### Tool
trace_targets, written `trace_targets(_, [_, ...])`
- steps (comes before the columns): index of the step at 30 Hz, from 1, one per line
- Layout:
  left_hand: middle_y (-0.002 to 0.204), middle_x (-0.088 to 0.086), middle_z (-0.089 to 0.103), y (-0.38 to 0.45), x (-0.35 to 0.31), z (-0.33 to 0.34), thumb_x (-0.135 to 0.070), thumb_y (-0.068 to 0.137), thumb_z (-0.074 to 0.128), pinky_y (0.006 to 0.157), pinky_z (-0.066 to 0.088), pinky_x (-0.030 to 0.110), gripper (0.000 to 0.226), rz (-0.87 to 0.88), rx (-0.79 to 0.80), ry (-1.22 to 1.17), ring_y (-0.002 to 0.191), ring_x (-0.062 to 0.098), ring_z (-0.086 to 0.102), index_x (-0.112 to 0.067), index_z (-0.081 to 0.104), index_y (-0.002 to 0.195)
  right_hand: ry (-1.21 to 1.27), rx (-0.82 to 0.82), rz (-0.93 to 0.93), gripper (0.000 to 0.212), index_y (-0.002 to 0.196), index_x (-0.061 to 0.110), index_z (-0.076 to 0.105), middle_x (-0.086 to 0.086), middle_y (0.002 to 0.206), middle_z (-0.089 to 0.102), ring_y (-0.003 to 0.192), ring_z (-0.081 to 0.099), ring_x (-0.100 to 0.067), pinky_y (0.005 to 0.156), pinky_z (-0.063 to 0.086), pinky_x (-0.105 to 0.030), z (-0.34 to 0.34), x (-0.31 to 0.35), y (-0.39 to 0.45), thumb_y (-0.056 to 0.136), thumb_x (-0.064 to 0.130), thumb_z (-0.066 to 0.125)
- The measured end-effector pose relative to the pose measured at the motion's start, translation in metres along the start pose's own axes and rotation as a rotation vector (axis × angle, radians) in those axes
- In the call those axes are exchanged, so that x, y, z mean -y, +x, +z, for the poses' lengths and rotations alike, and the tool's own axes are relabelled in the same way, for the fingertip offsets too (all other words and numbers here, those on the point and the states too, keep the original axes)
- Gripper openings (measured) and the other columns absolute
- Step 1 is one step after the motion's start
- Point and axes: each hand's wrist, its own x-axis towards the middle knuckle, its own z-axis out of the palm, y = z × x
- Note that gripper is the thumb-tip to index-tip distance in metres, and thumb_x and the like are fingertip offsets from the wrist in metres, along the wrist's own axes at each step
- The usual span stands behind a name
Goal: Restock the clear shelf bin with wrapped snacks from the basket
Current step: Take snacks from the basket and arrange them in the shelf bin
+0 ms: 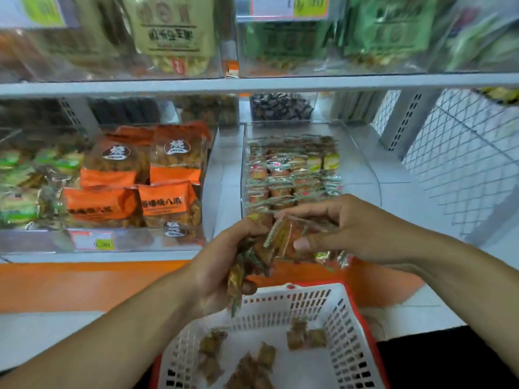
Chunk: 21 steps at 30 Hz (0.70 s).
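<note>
Nearest the camera sits the white basket, its slotted walls framing a few brown wrapped snacks scattered on its floor. Just above the basket's far rim, both hands meet over a bunch of the same packets. Left hand is curled round a fistful of them, some hanging down from the palm toward the basket's rim. Right hand, beside the left and a little farther from the basket, pinches a few packets between thumb and curled fingers; these touch the left hand's bunch, so the two lots read as one cluster held between the hands. Beyond the hands, behind the basket, stands the clear bin on the lower shelf, partly filled with neat rows of small red, orange and green packets; the right hand's fingertips hover at its front edge. Left of the bin, and farther left of the basket, another clear bin holds orange bags. Above the bin a higher shelf carries blurred tan and green pouches.
</note>
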Motion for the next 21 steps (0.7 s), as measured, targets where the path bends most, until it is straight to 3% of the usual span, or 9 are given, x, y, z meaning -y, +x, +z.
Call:
trace_targets(1, [0.063,0.010,0.061,0.008,-0.004,0.006,-0.007,0.079,0.074,0.046,0.043,0.016,0.021,0.035,-0.071,0.017,0.062,0.020,0.049,0.001,0.057,0.070,0.019,-0.039,-0.022,0.050,0.121,0.041,0.069,0.022,0.119,0.069,0.113,0.063,0.001,0.092,0.051,-0.014,-0.010,0.001,0.000,0.074,0.032,0.082])
trace_targets(2, [0.069,0.012,0.067,0.013,-0.007,0.014,-0.018,0.076,0.076,0.041,0.045,0.021,0.025,0.020,-0.153,-0.125,0.064,0.023,0.055,0.005,0.067,0.082,0.038,-0.112,-0.039,0.047,0.119,0.042,0.070,0.021,0.113,0.072,0.104,0.067,0.000,0.083,0.054,-0.013,-0.020,0.001,0.000,0.074,0.035,0.081])
trace_targets(5, [0.084,0.013,0.067,0.012,-0.005,0.018,-0.036,0.083,0.069,0.034,0.041,0.023,0.034,0.010,-0.117,-0.196,0.065,0.020,0.062,-0.011,0.075,0.106,0.130,-0.343,-0.037,0.039,0.111,0.028,0.071,0.018,0.094,0.072,0.084,0.067,0.003,0.063,0.050,-0.010,-0.044,-0.006,0.005,0.073,0.033,0.077])
trace_targets(8, [0.077,0.010,0.067,0.027,-0.015,0.022,-0.036,0.085,0.066,0.034,0.042,0.023,0.028,0.018,-0.145,-0.197,0.059,0.017,0.063,-0.013,0.080,0.095,0.383,-0.243,0.057,0.038,0.114,0.011,0.063,0.000,0.100,0.075,0.083,0.070,-0.007,0.064,0.054,-0.017,-0.052,-0.008,0.014,0.079,0.021,0.072])
trace_targets(11, [0.072,0.009,0.071,0.030,-0.025,0.029,-0.037,0.087,0.064,0.035,0.044,0.022,0.030,0.014,-0.140,-0.219,0.050,0.015,0.064,-0.017,0.082,0.078,0.491,-0.090,0.136,0.046,0.132,0.020,0.060,-0.008,0.117,0.071,0.091,0.070,-0.014,0.070,0.058,-0.029,-0.048,-0.006,0.019,0.086,0.017,0.069])
trace_targets(13, [0.075,0.011,0.076,0.033,-0.029,0.028,-0.038,0.091,0.059,0.036,0.047,0.022,0.034,0.032,-0.093,-0.216,0.050,0.017,0.068,-0.017,0.083,0.076,0.506,0.005,0.152,0.045,0.134,0.016,0.059,-0.010,0.116,0.071,0.091,0.070,-0.017,0.069,0.059,-0.031,-0.045,-0.005,0.021,0.090,0.014,0.066])
trace_targets(15, [0.079,0.014,0.077,0.033,-0.034,0.029,-0.035,0.093,0.055,0.037,0.049,0.021,0.037,0.053,-0.034,-0.220,0.050,0.019,0.070,-0.016,0.083,0.080,0.486,0.038,0.157,0.040,0.126,0.005,0.060,-0.010,0.103,0.072,0.083,0.071,-0.017,0.066,0.057,-0.026,-0.044,-0.004,0.021,0.087,0.008,0.067])
trace_targets(18, [0.084,0.017,0.077,0.035,-0.035,0.025,-0.030,0.092,0.054,0.040,0.052,0.021,0.036,0.088,0.015,-0.228,0.058,0.024,0.074,-0.012,0.083,0.082,0.354,0.013,0.154,0.030,0.107,0.005,0.062,-0.013,0.093,0.069,0.079,0.068,-0.018,0.068,0.054,-0.024,-0.045,-0.001,0.023,0.079,0.002,0.071])
trace_targets(21, [0.094,0.019,0.077,0.041,-0.039,0.025,-0.031,0.091,0.055,0.057,0.061,0.031,0.036,0.105,-0.046,-0.202,0.075,0.028,0.076,-0.009,0.082,0.083,0.114,-0.040,0.179,0.032,0.097,0.009,0.068,-0.015,0.092,0.063,0.083,0.063,-0.022,0.076,0.052,-0.031,-0.047,0.003,0.025,0.070,0.001,0.082])
